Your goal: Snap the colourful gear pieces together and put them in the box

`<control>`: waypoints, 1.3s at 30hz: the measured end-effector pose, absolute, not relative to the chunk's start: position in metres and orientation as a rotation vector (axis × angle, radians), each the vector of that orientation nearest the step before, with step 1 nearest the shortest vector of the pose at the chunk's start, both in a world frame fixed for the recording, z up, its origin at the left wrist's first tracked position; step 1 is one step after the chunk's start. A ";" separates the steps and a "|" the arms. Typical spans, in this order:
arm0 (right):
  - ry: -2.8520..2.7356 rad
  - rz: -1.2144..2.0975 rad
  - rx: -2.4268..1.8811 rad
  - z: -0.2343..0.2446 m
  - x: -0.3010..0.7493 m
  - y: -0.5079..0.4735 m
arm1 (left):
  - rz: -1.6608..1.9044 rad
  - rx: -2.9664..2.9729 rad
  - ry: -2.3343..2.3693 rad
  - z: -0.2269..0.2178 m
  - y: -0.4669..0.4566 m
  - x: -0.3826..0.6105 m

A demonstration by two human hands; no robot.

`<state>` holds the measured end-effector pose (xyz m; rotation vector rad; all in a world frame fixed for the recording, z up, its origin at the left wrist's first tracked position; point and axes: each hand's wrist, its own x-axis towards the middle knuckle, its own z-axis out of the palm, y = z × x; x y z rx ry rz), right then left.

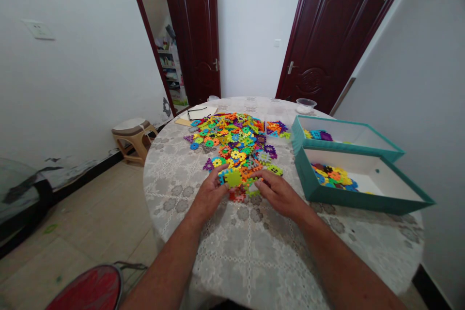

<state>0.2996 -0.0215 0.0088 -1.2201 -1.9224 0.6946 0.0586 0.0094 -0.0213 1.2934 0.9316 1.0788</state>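
Two bare hands are recorded at the near side of a round table covered with a grey-patterned lace cloth: the left hand is curled, its fingers closed on a lime-green square piece of interlocking plastic, which is held just above the near edge of the heap, seemingly pinched by its edges because it is flat. The right hand is half-curled, its fingertips resting at the heap beside the green piece; whether anything is gripped by it cannot be told. One large heap of multicoloured interlocking pieces lies directly ahead of both hands, spread toward the table's centre, with a smaller cluster of pieces just beyond its right side. Two open teal cardboard trays are ranged along the right edge, apparently placed there to be within reach; loose pieces are held in the nearer tray, and fewer pieces in the farther one. A pair of glasses rests on white paper at the far left edge, and a clear glass bowl stands at the far edge.
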 end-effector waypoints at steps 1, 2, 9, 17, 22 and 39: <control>-1.896 0.709 -1.221 0.008 0.298 -0.022 | 1.049 1.291 0.879 -0.021 0.008 0.059; -1.869 0.731 -1.228 0.007 0.296 -0.022 | 1.024 1.291 0.836 -0.020 0.007 0.060; -1.747 0.922 -1.212 -0.013 0.285 -0.015 | 0.895 1.299 0.708 -0.025 0.004 0.062; -1.554 1.141 -1.159 -0.017 0.294 -0.006 | 0.912 1.154 0.742 -0.029 0.004 0.061; -1.550 1.145 -1.183 -0.020 0.282 -0.011 | 0.839 1.190 0.700 -0.027 -0.001 0.060; -1.644 0.818 -1.312 0.019 0.296 -0.016 | 0.996 2.158 1.213 -0.029 0.012 0.054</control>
